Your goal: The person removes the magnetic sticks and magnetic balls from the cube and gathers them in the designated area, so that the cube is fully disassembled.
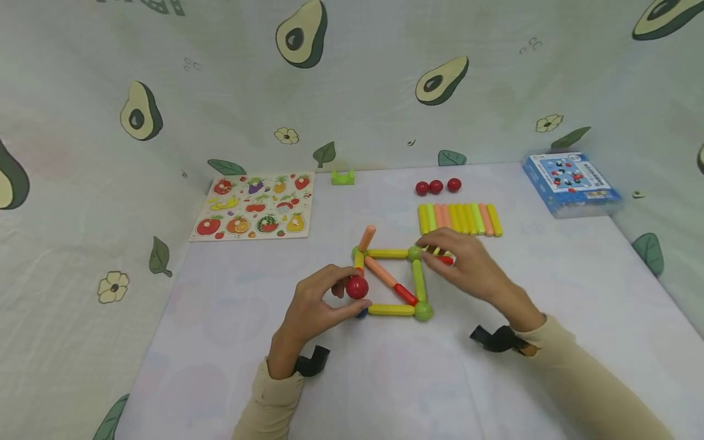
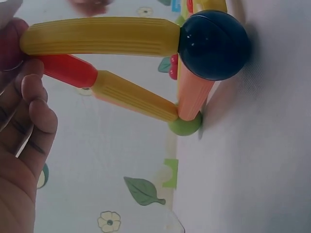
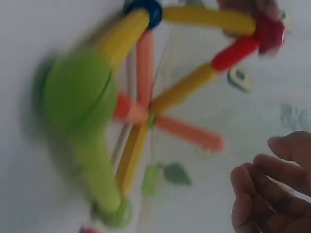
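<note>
A frame of magnetic rods and balls stands on the table, with a near-right green ball point(image 1: 423, 311), a far-right green ball point(image 1: 415, 253) and a blue ball point(image 2: 214, 44). Above the blue ball, my left hand point(image 1: 316, 299) pinches a red ball point(image 1: 357, 287) between thumb and fingers. An upright yellow rod point(image 2: 102, 36) and a red-and-yellow slanting rod meet at that ball. One coral rod point(image 1: 367, 237) sticks up freely at the far left corner. My right hand point(image 1: 467, 263) hovers by the far-right green ball, fingers loosely bent around nothing; a red-tipped rod point(image 1: 446, 260) shows beneath it.
Behind the right hand lies a row of yellow, green and coral rods point(image 1: 467, 219). Several loose things stand farther back: red balls point(image 1: 436, 186), a green plastic piece point(image 1: 343, 178) and a blue box point(image 1: 572, 183). A fruit picture board point(image 1: 253, 206) lies back left.
</note>
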### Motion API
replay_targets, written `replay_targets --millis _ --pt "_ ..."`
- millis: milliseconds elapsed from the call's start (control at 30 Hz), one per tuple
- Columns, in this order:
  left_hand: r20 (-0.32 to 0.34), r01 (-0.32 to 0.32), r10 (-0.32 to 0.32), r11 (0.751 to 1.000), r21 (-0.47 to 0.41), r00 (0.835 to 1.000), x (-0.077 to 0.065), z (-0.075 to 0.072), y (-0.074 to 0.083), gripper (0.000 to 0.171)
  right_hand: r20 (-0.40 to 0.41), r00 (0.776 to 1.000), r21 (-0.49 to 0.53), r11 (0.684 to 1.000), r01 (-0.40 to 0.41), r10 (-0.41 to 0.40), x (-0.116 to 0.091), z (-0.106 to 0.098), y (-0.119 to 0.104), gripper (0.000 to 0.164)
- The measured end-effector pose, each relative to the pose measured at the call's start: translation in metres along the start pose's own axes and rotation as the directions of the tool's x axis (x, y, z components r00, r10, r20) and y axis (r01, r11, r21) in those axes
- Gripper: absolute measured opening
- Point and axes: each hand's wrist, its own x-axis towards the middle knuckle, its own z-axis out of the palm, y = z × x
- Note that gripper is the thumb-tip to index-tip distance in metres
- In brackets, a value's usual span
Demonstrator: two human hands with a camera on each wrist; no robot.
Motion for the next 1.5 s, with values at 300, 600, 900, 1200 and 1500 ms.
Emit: replay_targets --millis 300,600,900,1200,1500 --pt "0.029 -0.002 0.002 1.0 0.025 1.0 -0.003 0.003 -0.007 0.052 0.009 0.962 0.092 0.958 0.272 -0.274 0.014 0.052 -0.077 0.05" --pt "-0.021 0.016 -0.015 0.998 0.067 1.0 -0.003 0.003 -0.006 0.046 -0.048 0.965 0.078 0.962 0.26 -0.257 0.026 0.065 -0.086 0.04" --pt "-0.028 -0.008 0.01 0.998 0.062 1.0 -0.001 0.002 -0.006 0.037 0.02 0.995 0.263 0.96 0.092 -0.101 0.032 0.056 -0.082 0.022" --pt "-0.029 -0.007 0.008 0.998 0.054 1.0 0.003 0.006 -0.006 0.035 -0.037 0.998 0.216 0.975 0.051 -0.044 0.031 0.026 -0.066 0.038" --pt "-0.005 0.023 -0.022 0.998 0.062 1.0 0.002 0.004 -0.002 0.037 -0.12 0.99 -0.041 0.996 -0.079 0.074 0.042 -0.012 -0.002 0.046"
